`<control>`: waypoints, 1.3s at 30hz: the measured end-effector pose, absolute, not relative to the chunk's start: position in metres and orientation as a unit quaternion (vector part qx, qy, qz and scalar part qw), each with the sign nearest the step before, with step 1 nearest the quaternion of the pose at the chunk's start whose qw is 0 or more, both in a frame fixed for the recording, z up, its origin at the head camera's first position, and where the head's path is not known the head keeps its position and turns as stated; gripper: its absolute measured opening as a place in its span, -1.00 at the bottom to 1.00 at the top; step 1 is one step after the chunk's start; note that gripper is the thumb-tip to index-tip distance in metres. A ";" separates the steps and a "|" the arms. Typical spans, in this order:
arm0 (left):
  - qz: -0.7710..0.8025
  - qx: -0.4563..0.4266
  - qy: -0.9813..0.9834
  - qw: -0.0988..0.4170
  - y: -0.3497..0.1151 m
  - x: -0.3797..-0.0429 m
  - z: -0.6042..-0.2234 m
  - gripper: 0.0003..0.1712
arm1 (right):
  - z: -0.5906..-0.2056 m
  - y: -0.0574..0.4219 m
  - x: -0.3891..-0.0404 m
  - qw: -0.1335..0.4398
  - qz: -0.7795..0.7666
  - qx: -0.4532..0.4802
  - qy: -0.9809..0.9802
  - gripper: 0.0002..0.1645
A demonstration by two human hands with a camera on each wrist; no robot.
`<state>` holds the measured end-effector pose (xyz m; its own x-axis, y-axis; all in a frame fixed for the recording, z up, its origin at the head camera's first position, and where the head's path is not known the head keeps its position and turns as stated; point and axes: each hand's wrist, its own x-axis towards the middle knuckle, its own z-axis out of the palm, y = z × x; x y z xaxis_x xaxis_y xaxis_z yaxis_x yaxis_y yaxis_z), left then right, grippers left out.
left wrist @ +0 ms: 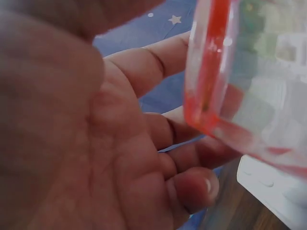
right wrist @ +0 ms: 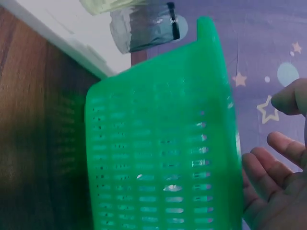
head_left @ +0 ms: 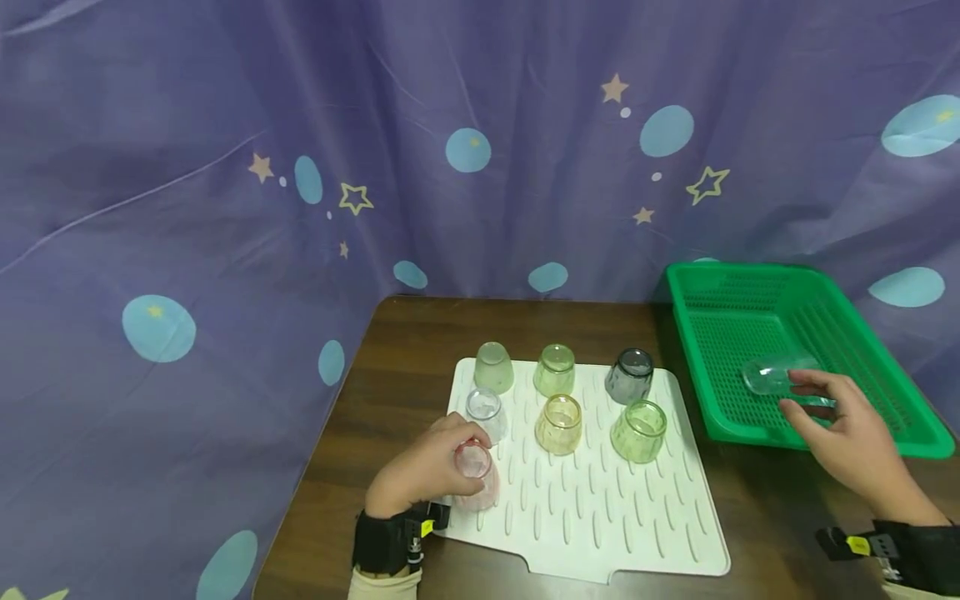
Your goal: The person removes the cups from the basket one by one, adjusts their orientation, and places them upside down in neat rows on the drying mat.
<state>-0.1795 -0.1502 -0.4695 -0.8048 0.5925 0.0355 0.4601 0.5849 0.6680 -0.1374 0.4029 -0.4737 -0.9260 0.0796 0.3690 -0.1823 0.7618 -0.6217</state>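
Note:
At the near left corner of the white draining mat (head_left: pixel 562 500), my left hand (head_left: pixel 427 467) holds a pink glass (head_left: pixel 480 479), thumb and fingers on either side of it. The glass stands upside down, its red-tinted base edge (left wrist: pixel 211 62) large in the left wrist view. Just behind it is a clear glass (head_left: pixel 487 414). Over the near side of the green basket (head_left: pixel 690 350), my right hand (head_left: pixel 851 433) has its thumb and fingers apart. Beside those fingertips a clear glass (head_left: pixel 772 375) lies on its side in the basket. The right wrist view shows nothing between the fingers.
Several more upturned glasses stand on the mat: a pale green one (head_left: pixel 493 368), a yellow one (head_left: pixel 558 425), a dark grey one (head_left: pixel 630 377) and a bright green one (head_left: pixel 639 432) among them. A purple patterned curtain (head_left: pixel 525 225) hangs behind the brown wooden table (head_left: pixel 337 467).

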 end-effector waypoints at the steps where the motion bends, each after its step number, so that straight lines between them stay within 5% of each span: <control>1: 0.344 0.297 0.886 0.092 -0.149 -0.180 -0.470 -0.51 | -0.485 0.412 -0.141 0.198 0.340 0.023 -0.919 -0.37; 7: 0.335 0.296 0.890 0.092 -0.149 -0.181 -0.477 -0.47 | -0.496 0.432 -0.151 0.214 0.302 -0.005 -0.929 -0.34; 18: 0.379 0.297 0.870 0.104 -0.165 -0.175 -0.468 -0.34 | -0.431 0.441 -0.199 0.048 0.069 0.081 -0.993 -0.08; 27: 0.587 0.373 0.711 -0.105 -0.183 -0.204 -0.441 -0.59 | -0.429 0.454 -0.228 0.022 -0.038 0.164 -0.985 -0.12; 33: 0.734 0.273 0.609 -0.127 -0.189 -0.247 -0.478 -0.60 | -0.432 0.454 -0.236 -0.014 -0.056 0.179 -0.982 -0.12; 39: 0.838 0.200 0.501 -0.079 -0.195 -0.264 -0.528 -0.63 | -0.435 0.456 -0.241 -0.016 -0.091 0.178 -0.980 0.02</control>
